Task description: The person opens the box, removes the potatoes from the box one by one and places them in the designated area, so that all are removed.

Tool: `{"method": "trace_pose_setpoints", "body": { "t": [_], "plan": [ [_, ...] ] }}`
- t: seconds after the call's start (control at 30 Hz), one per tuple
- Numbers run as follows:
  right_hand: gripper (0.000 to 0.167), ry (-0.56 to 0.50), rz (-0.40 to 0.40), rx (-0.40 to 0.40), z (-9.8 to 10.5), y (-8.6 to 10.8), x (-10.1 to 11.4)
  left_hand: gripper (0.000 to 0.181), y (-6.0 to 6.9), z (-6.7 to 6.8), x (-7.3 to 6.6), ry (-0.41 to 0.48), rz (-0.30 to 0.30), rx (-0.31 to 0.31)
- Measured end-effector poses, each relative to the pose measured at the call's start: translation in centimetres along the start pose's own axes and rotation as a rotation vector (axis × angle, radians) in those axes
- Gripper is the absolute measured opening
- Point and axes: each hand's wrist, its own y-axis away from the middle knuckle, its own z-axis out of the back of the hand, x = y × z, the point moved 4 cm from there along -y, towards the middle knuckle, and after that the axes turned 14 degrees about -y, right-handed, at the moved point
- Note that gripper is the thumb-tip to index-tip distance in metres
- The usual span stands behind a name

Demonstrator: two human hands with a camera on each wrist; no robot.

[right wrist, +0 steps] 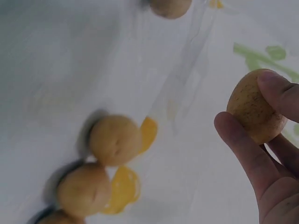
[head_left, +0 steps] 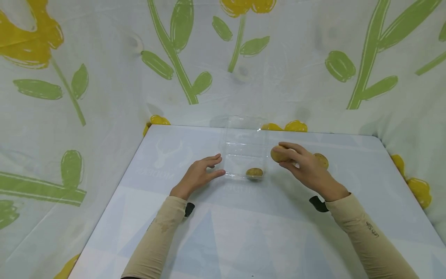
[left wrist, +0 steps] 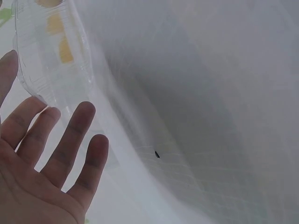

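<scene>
A clear plastic container (head_left: 244, 161) with its lid (head_left: 245, 128) raised stands toward the back of the table. One potato (head_left: 254, 173) lies inside at its near right corner. My left hand (head_left: 198, 175) is at the container's left side, fingers spread and holding nothing; in the left wrist view its fingertips (left wrist: 86, 112) are close to the clear wall, contact unclear. To the right of the container, my right hand (head_left: 306, 168) pinches a potato (right wrist: 254, 107) between thumb and fingers, above the table. Another potato (head_left: 321, 160) is partly hidden behind that hand.
Several potatoes, among them a near one (right wrist: 115, 140) and a second (right wrist: 84, 189), lie in a row on the table in the right wrist view. The white table (head_left: 237, 232) meets a flower-patterned cloth (head_left: 278, 77) at the back and sides.
</scene>
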Motion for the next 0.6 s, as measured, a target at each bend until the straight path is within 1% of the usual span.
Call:
{"method": "trace_pose_setpoints", "body": {
  "t": [0.17,0.27,0.37,0.5,0.6],
  "plan": [
    [0.064,0.036,-0.056,-0.068,2.1,2.2,-0.3,0.066,0.1,0.0,0.0,0.006,-0.006,0.000],
    [0.068,0.035,-0.110,-0.121,3.3,3.8,-0.5,0.066,0.1,0.0,0.1,0.010,-0.009,0.002],
    [0.068,0.059,-0.176,-0.165,4.4,5.3,-0.9,0.066,0.1,0.0,0.1,0.010,-0.002,0.004],
    [0.065,0.095,-0.267,-0.191,5.8,7.1,-1.4,0.065,0.1,0.0,0.1,0.016,0.004,0.006],
    [0.064,0.122,-0.321,-0.190,6.7,8.3,-1.8,0.065,0.1,0.0,0.1,0.019,0.003,0.009]
  ]
}}
